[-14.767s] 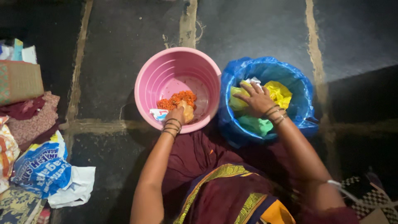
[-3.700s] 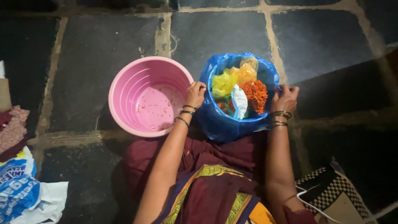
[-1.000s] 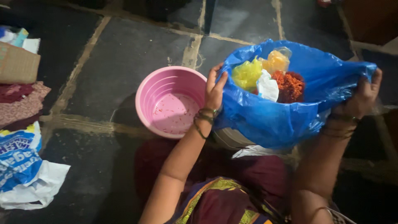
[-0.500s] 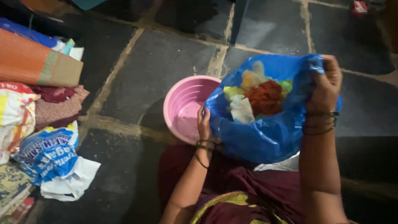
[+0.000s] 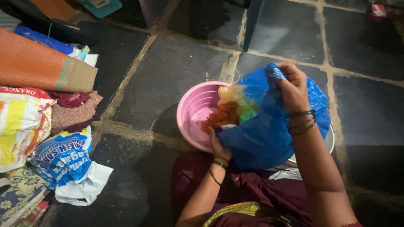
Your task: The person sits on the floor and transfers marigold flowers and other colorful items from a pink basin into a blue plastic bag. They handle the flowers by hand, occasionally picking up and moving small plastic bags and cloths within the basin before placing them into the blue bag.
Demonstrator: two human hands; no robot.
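Observation:
I hold a blue plastic bag [image 5: 269, 130] tipped toward a pink plastic basin [image 5: 194, 110] on the dark stone floor. My right hand [image 5: 291, 86] grips the bag's upper edge, raised above it. My left hand [image 5: 219, 147] holds the bag's lower edge beside the basin's near rim. Orange flower petals [image 5: 219, 118] and yellow and green plastic scraps [image 5: 240, 101] blur at the bag's mouth, over the basin. Under the bag a metal bucket rim [image 5: 330, 141] shows.
At the left lie an orange rolled mat [image 5: 42, 63], folded cloths [image 5: 71, 111], a printed white sack [image 5: 19, 126] and a blue-and-white plastic bag [image 5: 65, 162]. A dark post [image 5: 252, 21] stands behind the basin. My maroon garment [image 5: 235, 189] covers my lap.
The bag tipped further left toward the basin and its contents now spill out of the mouth. My right hand moved left and slightly down; the view shifted left.

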